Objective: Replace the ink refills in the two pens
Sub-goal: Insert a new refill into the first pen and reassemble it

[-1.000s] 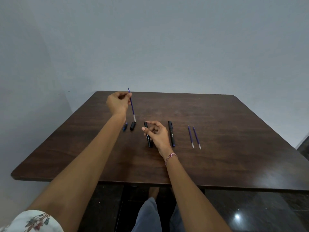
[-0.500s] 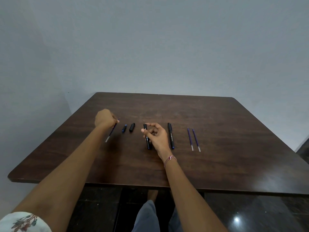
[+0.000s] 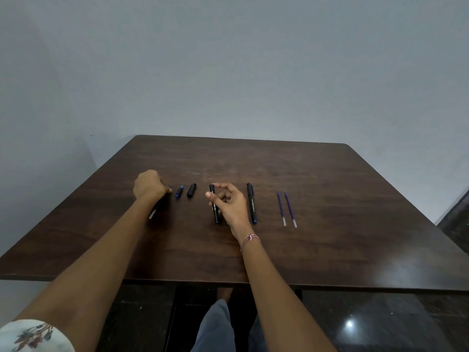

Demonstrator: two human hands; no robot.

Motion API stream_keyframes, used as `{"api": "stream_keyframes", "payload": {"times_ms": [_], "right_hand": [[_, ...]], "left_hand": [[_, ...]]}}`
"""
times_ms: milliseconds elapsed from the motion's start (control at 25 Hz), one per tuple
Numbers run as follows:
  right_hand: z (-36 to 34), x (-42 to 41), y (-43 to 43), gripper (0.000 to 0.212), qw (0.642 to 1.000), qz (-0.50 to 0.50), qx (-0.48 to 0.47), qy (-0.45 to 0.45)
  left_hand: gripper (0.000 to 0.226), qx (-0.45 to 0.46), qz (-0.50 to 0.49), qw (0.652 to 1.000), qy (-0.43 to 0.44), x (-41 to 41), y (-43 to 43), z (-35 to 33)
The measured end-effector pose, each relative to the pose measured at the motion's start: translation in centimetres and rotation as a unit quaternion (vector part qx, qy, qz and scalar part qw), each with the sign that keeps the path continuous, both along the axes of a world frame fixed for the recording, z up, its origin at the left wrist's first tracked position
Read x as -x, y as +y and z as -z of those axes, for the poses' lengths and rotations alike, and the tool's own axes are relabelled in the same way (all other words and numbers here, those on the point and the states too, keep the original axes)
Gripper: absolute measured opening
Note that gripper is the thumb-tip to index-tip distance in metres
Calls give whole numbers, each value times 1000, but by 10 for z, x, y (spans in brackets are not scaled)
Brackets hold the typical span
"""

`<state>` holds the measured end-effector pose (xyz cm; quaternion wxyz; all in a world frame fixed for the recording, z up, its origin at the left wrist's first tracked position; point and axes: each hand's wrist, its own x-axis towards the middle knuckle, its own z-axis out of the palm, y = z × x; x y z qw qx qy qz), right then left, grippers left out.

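Note:
My left hand [image 3: 149, 186] is closed around a thin blue ink refill [image 3: 155, 212], held low against the table [image 3: 317, 250] at the left; its clear end pokes out beneath my wrist. My right hand [image 3: 229, 203] grips an opened black pen barrel [image 3: 214, 207], one end resting on the wood. Between my hands lie a small blue pen part [image 3: 179, 192] and a black pen piece [image 3: 191, 190]. A whole black pen [image 3: 252, 206] lies just right of my right hand. Two blue refills [image 3: 286, 208] lie side by side further right.
The dark wooden table stands against a plain grey wall. My knees [image 3: 218, 326] and a glossy dark floor [image 3: 380, 323] show below the near edge.
My left hand has carried the refill from up in the air down to the table's left side, left of the small parts. My right hand has kept holding the barrel in place.

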<state>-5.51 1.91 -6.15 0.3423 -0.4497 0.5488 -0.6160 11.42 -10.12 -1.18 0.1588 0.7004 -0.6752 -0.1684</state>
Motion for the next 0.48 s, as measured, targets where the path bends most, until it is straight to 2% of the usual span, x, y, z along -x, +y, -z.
{"api": "stream_keyframes", "payload": {"times_ms": [80, 200, 320, 480], "right_hand": [[1, 0, -1, 28, 1000, 0, -1, -3], [2, 1, -2, 27, 1000, 3, -1, -9], [3, 0, -3, 28, 999, 10, 3, -32], [2, -1, -3, 31, 997, 34, 15, -61]], "left_hand": [[28, 5, -5, 1000, -4, 0, 1, 0], [26, 77, -11, 997, 31, 3, 4, 0], [19, 132, 21, 974, 181, 21, 18, 3], [16, 88, 61, 890, 443, 57, 52, 20]]}}
